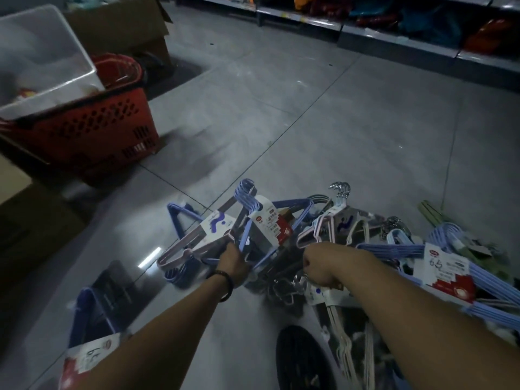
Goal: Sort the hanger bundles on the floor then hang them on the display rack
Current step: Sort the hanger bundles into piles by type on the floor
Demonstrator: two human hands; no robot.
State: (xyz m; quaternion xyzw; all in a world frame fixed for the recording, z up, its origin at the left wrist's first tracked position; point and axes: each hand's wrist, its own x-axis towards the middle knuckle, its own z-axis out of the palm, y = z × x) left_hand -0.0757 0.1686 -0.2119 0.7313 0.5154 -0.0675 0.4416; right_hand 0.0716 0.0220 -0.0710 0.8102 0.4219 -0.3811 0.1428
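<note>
Grey tiled floor (309, 122) fills most of the view. Store shelves (422, 32) run along its far right edge, and a cardboard box (121, 21) stands at far left. In front of the box sits a red basket (92, 130) with a clear bin (42, 52) resting in its top.

The hanger bundles lie in a tangled pile (374, 249) on the floor just ahead of the person, spreading to the right: light blue, dark blue, pink and white hangers, many with card labels, and chrome hooks sticking up at the back. One dark-blue bundle (84, 319) lies apart on the floor at lower left, beside the left forearm.

The left hand (233, 263) is at the pile's left edge. Its fingers are curled round the bars of a light-blue bundle (253, 218) with a red-and-white label, tilted up against a pink bundle (197, 240). The right hand (318, 266) is over the middle of the pile, knuckles up. Its fingers are curled under and hidden, so I cannot tell whether they grip anything. A dark bracelet (225, 280) circles the left wrist.
</note>
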